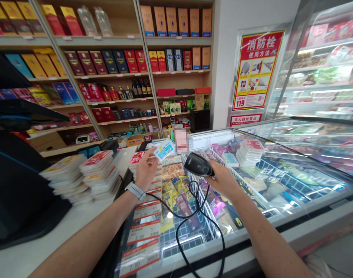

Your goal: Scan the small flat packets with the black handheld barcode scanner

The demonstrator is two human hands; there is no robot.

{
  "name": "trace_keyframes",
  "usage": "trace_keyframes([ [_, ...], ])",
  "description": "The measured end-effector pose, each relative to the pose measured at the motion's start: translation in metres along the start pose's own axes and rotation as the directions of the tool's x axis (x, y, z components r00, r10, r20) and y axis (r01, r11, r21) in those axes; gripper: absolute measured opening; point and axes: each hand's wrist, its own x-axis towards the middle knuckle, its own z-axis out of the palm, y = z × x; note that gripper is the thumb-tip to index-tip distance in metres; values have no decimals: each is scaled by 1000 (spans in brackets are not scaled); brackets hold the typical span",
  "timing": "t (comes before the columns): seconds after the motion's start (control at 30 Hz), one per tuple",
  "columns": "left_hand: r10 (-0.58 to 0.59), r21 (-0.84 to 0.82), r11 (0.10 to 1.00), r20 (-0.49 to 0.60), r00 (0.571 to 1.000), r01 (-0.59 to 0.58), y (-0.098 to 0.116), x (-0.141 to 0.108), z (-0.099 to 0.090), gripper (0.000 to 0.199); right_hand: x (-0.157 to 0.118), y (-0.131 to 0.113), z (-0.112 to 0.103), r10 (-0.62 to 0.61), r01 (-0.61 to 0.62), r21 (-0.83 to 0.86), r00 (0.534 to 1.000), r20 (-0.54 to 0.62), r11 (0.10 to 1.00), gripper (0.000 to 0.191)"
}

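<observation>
My left hand (147, 168), with a grey band on its wrist, pinches a small flat pack with a blue and white label (164, 150) over the left part of the glass-topped freezer. My right hand (222, 177) is wrapped round a black handheld scanner (198, 165), whose head points left toward the pack. The scanner's black cable (178, 227) loops over the glass below. Just left of my left hand is a low stack of red-topped packs (135, 158). On the glass to the right stands a taller stack of white packs (250, 153), beside a blue-labelled pack (230, 159).
Two stacks of flat packs (99, 170) stand on the white counter (107, 208) at the left, beside a black monitor (17, 173). The freezer (280, 227) spans the middle and right. Shelves of boxed goods (115, 36) line the back wall.
</observation>
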Motion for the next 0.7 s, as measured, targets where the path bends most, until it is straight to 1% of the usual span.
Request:
trace_keyframes([
  [0.23,1,8,1000,-2,1000,-1,0,-1,0,48,0,-1,0,-7,7,-24,1000,1,1000,18],
  [0.53,4,-1,1000,-8,1000,-4,3,-1,1,45,0,0,0,-11,11,-35,1000,11,999,20],
  [0.7,-3,-3,1000,-2,1000,3,4,-1,1,47,0,0,1,-14,14,-9,1000,-18,1000,17],
])
